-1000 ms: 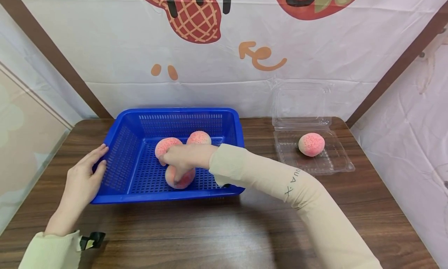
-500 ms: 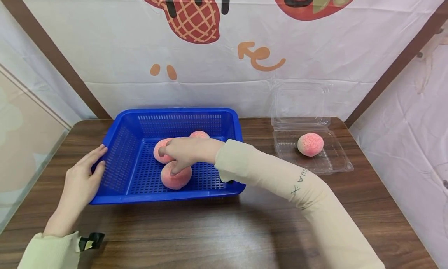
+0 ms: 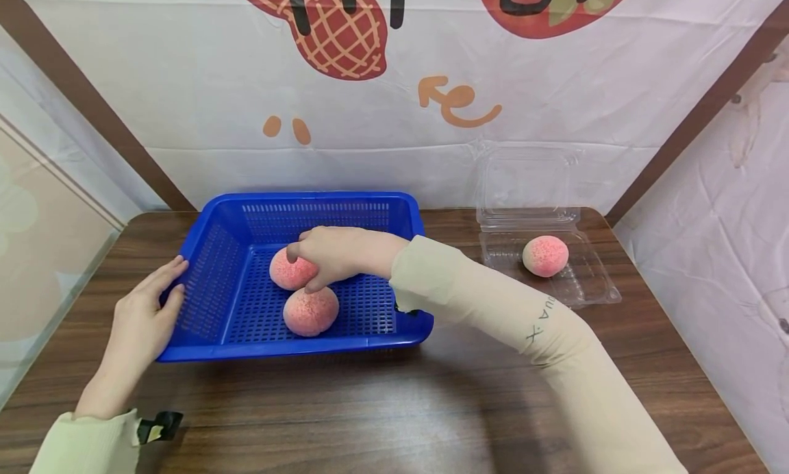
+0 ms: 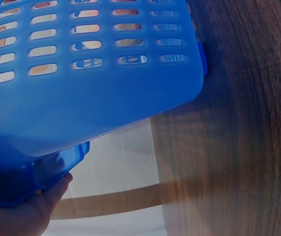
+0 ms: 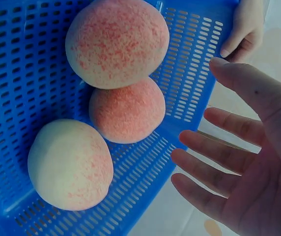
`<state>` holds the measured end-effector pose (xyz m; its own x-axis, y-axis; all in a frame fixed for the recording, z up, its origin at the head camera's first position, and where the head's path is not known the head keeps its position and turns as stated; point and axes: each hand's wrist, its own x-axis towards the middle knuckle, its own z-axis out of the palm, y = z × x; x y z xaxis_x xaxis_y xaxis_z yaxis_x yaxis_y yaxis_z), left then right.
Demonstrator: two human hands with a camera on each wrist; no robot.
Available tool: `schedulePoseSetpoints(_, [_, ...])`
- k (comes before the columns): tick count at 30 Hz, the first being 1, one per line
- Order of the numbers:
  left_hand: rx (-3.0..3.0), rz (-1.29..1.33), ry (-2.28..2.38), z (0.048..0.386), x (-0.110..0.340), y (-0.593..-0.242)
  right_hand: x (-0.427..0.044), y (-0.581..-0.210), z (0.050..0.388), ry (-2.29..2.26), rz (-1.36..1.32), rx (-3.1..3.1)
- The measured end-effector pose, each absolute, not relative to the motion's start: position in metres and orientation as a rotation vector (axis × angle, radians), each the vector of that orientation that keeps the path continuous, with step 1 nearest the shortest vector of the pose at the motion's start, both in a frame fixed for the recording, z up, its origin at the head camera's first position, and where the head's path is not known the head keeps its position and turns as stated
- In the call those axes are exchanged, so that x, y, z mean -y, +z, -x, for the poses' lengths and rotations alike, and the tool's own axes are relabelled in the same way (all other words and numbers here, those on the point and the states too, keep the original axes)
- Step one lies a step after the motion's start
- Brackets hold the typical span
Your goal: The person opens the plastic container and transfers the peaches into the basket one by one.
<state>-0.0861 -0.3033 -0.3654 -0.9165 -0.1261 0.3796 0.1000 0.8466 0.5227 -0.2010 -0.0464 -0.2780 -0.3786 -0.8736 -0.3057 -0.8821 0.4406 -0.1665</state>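
Three pink-and-cream peaches sit in a blue perforated basket [image 3: 259,351]. In the head view I see the front peach [image 3: 311,313] and the left peach [image 3: 290,270]. Behind my right hand the third is hidden, but the right wrist view shows this paler peach [image 5: 70,164]. My right hand [image 3: 339,253] hovers over the basket, palm down. Its fingers are spread and hold nothing, apart from the peaches in the right wrist view. My left hand [image 3: 144,316] holds the basket's left rim, fingers and thumb at the edge.
To the right, a clear plastic clamshell box [image 3: 585,275] stands with its lid up against the backdrop. One peach [image 3: 545,256] lies inside it. The brown wooden table [image 3: 394,412] meets a printed white cloth [image 3: 382,125] behind.
My right hand has lifted off the front peach and shifted up and to the right, covering the third peach. The front peach moved slightly left and up. My left hand stays on the rim.
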Motion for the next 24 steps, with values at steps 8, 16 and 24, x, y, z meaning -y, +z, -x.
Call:
schedulePoseSetpoints(8, [2.62,-0.017,-0.77,0.086,0.303,-0.365,0.037,-0.272,0.204,0.076,1.49,-2.39])
schedulePoseSetpoints(16, [2.615,-0.013,-0.756,0.086,0.304,-0.366,0.025,-0.272,0.208,0.079,1.462,-2.415])
schedulePoseSetpoints(24, [2.608,-0.007,-0.756,0.087,0.302,-0.368,0.008,-0.274,0.213,0.099,1.433,-2.431])
